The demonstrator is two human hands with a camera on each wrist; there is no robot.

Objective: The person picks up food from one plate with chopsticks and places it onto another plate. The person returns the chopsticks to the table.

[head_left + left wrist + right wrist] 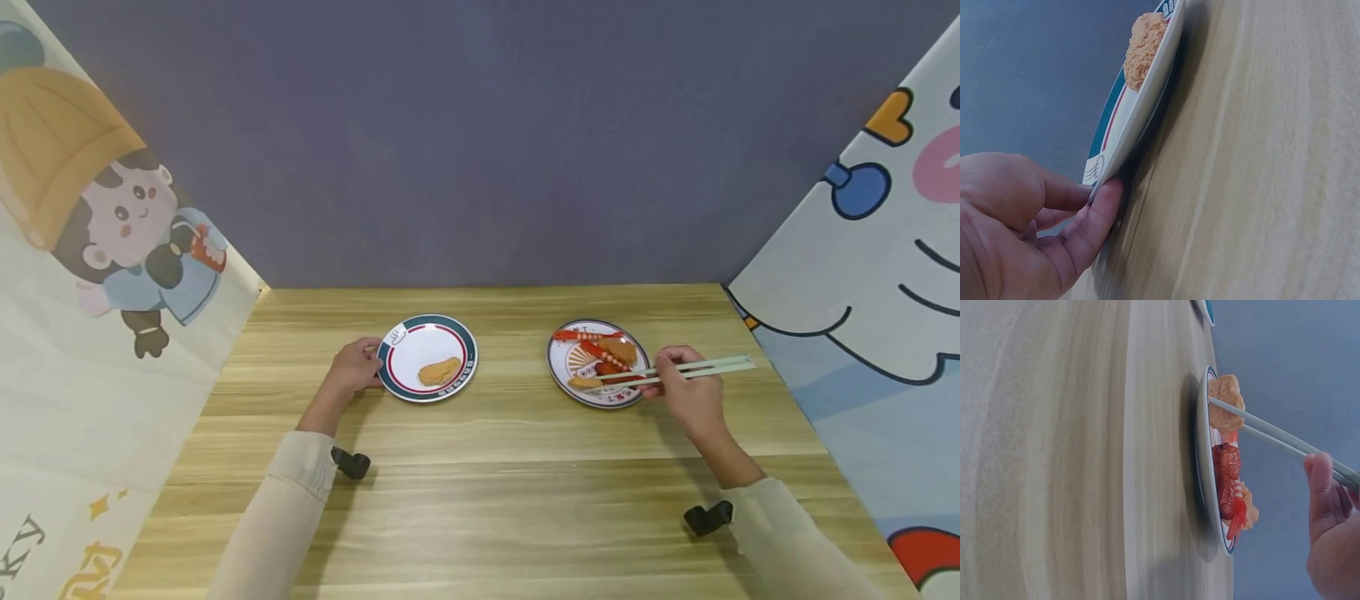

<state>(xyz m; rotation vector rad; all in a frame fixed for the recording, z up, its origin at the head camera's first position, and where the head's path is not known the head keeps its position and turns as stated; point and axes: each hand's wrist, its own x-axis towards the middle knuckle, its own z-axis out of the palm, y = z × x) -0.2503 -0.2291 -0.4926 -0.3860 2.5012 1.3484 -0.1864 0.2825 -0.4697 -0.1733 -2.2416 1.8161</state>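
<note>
A: Left hand first.

B: Left hand (pixel 358 365) is over the far part of the desk (pixel 487 517), toward its left edge. Narrow grip: thumb and fingers pinch the rim of a teal-banded plate (pixel 408 358), on the side facing that edge. Whether the plate's base sits flat, cannot tell.

A: Anything on it?

B: One fried-chicken piece (pixel 439 372), well crusted, on the plate's near side, right of its middle.

A: Right hand?

B: Right hand (pixel 686 387), toward the desk's right edge, grips pale green chopsticks (pixel 1272 430). Fingers are closed about the shafts; the tips point left, over a blue-rimmed plate (pixel 564 360) near the far edge, right of centre.

A: Tips touching food?

B: They're at a tan nugget (pixel 583 382) on that plate's near-left side. Right wrist view: one stick crosses its front, the other passes behind. Whether they squeeze it, cannot tell.

A: Other food there?

B: Far side, a banded prawn (pixel 588 336). Second prawn (pixel 604 355) slants across the middle, beside a breaded cutlet (pixel 622 350). A glazed red-brown piece (pixel 611 372) lies nearer the chopsticks.

A: Surroundings?

B: Cream sleeves (pixel 288 492), a black wrist device (pixel 350 463) at each cuff. Grey-blue panel (pixel 480 150) behind the far edge; cartoon-printed panels along both sides.
</note>
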